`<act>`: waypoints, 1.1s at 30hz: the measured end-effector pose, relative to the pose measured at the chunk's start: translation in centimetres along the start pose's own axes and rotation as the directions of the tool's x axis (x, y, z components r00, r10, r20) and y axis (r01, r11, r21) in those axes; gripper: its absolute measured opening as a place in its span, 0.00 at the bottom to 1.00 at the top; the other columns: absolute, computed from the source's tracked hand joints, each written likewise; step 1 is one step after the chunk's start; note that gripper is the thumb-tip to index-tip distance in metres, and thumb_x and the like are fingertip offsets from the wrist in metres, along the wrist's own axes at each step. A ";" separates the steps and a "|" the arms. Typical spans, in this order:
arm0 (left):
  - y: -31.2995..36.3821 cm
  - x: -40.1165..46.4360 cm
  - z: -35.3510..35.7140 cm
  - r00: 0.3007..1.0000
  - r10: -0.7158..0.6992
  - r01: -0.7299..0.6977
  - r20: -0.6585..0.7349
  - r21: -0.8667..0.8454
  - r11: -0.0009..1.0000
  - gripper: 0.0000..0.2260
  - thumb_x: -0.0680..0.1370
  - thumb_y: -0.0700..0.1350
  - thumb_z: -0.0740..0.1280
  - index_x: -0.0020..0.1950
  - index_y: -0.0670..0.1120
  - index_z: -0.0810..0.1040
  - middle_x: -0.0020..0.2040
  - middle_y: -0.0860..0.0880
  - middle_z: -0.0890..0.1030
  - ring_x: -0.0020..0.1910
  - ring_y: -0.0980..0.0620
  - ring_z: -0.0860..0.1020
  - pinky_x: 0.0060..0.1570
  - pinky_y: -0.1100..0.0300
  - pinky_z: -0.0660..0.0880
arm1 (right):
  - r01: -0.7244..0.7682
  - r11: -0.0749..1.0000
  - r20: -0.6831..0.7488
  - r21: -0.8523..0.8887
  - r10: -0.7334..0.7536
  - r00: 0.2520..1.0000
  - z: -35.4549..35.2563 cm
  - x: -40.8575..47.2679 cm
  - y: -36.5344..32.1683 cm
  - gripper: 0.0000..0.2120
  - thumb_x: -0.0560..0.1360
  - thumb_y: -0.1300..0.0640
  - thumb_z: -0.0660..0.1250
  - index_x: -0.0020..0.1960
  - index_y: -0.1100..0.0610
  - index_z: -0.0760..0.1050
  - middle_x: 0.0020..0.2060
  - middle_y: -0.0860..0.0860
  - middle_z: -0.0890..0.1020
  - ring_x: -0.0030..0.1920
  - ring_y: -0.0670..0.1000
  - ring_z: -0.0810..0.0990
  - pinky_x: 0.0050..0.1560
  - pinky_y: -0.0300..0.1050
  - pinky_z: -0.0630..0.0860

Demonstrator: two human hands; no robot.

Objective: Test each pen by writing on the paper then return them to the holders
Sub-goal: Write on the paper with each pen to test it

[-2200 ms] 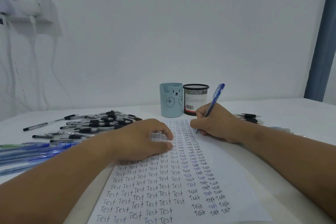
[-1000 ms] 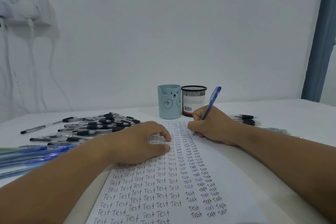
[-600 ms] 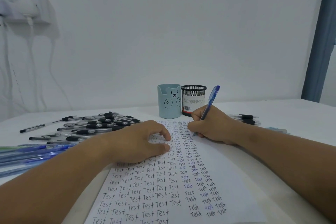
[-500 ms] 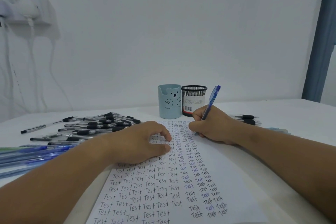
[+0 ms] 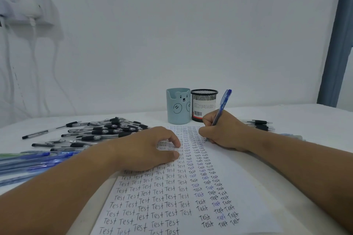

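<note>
The right hand (image 5: 223, 131) grasps a blue pen (image 5: 221, 108), tip on the paper (image 5: 248, 187) near its far edge. The left hand (image 5: 149, 149) rests on the sheet, fingers loosely curved, grasping nothing. Two holders, a blue bear cup (image 5: 177, 106) and a black mesh cup (image 5: 203, 105), stand at twelve o'clock. Loose pens (image 5: 107, 131) lie on the bench (image 5: 315, 120) at ten o'clock.
</note>
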State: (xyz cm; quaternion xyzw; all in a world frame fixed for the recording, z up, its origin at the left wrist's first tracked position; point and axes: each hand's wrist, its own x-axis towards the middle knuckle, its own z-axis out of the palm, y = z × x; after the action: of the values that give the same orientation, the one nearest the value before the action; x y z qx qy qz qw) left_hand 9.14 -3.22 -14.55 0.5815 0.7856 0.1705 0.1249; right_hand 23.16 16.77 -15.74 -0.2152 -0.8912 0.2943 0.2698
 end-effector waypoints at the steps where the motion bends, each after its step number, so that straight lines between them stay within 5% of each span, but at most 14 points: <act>1: 0.0 0.0 0.0 1.000 0.002 -0.002 0.000 0.001 1.000 0.10 0.79 0.62 0.66 0.60 0.67 0.74 0.67 0.68 0.69 0.68 0.64 0.67 0.72 0.58 0.62 | 0.000 1.000 -0.001 -0.006 0.000 1.000 0.0 0.0 0.0 0.20 0.72 0.61 0.70 0.27 0.53 0.63 0.22 0.49 0.71 0.27 0.46 0.72 0.34 0.42 0.69; 8: 0.0 0.0 0.0 1.000 -0.005 0.005 0.006 -0.006 1.000 0.11 0.79 0.62 0.66 0.60 0.67 0.74 0.68 0.68 0.69 0.69 0.63 0.66 0.72 0.58 0.62 | -0.026 0.999 0.015 0.025 0.026 1.000 -0.1 -0.1 0.0 0.20 0.71 0.61 0.69 0.26 0.53 0.63 0.22 0.50 0.73 0.27 0.47 0.74 0.37 0.44 0.73; 15: 0.1 -0.2 0.0 1.000 -0.003 0.003 0.004 -0.007 1.000 0.11 0.79 0.62 0.66 0.61 0.66 0.74 0.67 0.68 0.69 0.68 0.64 0.66 0.71 0.59 0.62 | 0.000 1.000 0.008 -0.002 0.000 1.000 0.0 0.0 0.0 0.23 0.72 0.61 0.70 0.27 0.53 0.59 0.22 0.47 0.63 0.29 0.50 0.66 0.33 0.42 0.63; 20: 0.1 -0.1 0.0 1.000 0.001 -0.001 0.009 -0.002 1.000 0.12 0.79 0.62 0.66 0.62 0.66 0.74 0.67 0.69 0.69 0.68 0.64 0.66 0.71 0.59 0.62 | -0.005 0.997 -0.079 0.071 0.010 0.997 0.2 0.0 -0.2 0.21 0.75 0.58 0.69 0.28 0.53 0.63 0.22 0.46 0.67 0.27 0.47 0.67 0.33 0.42 0.70; 24: 0.1 0.0 0.0 1.000 0.010 -0.010 0.011 0.007 1.000 0.11 0.80 0.61 0.65 0.62 0.66 0.74 0.65 0.70 0.68 0.66 0.65 0.67 0.67 0.62 0.62 | 0.020 0.986 -0.176 0.166 0.010 0.984 -0.7 0.2 -1.5 0.24 0.81 0.50 0.61 0.32 0.62 0.63 0.24 0.50 0.66 0.27 0.49 0.64 0.33 0.43 0.69; 27: 0.1 0.0 -0.1 1.000 0.011 -0.010 0.010 -0.006 1.000 0.11 0.79 0.61 0.65 0.62 0.66 0.74 0.64 0.72 0.68 0.65 0.66 0.66 0.66 0.63 0.62 | 0.073 0.994 -0.262 0.081 -0.049 0.964 -1.5 0.7 -1.7 0.19 0.82 0.47 0.61 0.36 0.56 0.63 0.24 0.46 0.67 0.27 0.49 0.64 0.35 0.46 0.69; 30: 0.1 0.1 -0.1 1.000 0.012 -0.012 0.004 0.004 1.000 0.11 0.79 0.61 0.65 0.62 0.66 0.74 0.63 0.72 0.69 0.64 0.67 0.67 0.64 0.64 0.62 | 0.139 0.990 -0.284 0.027 -0.126 0.951 -2.0 0.4 -1.5 0.12 0.81 0.42 0.62 0.52 0.50 0.68 0.25 0.46 0.74 0.26 0.48 0.71 0.33 0.45 0.73; 33: 0.1 0.0 -0.1 1.000 0.009 -0.009 0.002 0.004 1.000 0.11 0.79 0.62 0.66 0.62 0.66 0.74 0.63 0.71 0.69 0.65 0.66 0.67 0.65 0.63 0.62 | 0.196 0.980 -0.255 -0.022 -0.196 0.947 -2.5 0.0 -1.5 0.09 0.83 0.47 0.60 0.54 0.51 0.73 0.27 0.50 0.78 0.27 0.48 0.73 0.36 0.51 0.77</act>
State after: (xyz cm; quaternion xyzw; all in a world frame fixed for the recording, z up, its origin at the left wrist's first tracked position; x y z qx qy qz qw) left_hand 9.22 -3.15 -14.41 0.5853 0.7832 0.1692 0.1237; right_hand 24.34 16.70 -13.06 -0.1613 -0.8655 0.2373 0.4106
